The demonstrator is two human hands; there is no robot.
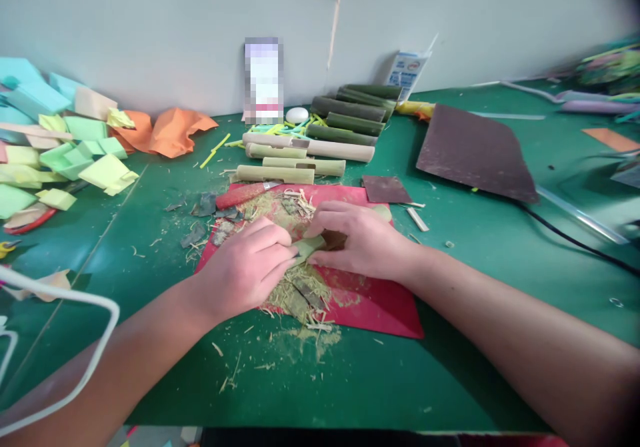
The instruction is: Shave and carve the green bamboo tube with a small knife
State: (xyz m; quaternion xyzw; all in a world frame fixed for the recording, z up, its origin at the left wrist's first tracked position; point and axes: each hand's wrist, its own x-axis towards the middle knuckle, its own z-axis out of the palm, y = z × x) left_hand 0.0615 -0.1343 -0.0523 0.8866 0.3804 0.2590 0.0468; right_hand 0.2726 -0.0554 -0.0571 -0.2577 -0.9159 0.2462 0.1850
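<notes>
Across a green tabletop [360,393], bamboo tubes [345,149] lay behind a red-handled tool [243,195]; over a red mat [383,313], left hand [255,260] and right hand [353,233], fingers curled in, gripped a pale bamboo piece [309,248]. White tubing [117,313] partly hid the left forearm [150,347].

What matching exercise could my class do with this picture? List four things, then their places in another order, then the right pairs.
1. bamboo piece
2. red mat
3. orange sheet
4. large brown sheet

A. by the wall
B. between left hand and right hand
C. right of the bamboo tubes
D. under the shavings

Pairs: 1-B, 2-D, 3-A, 4-C
</notes>
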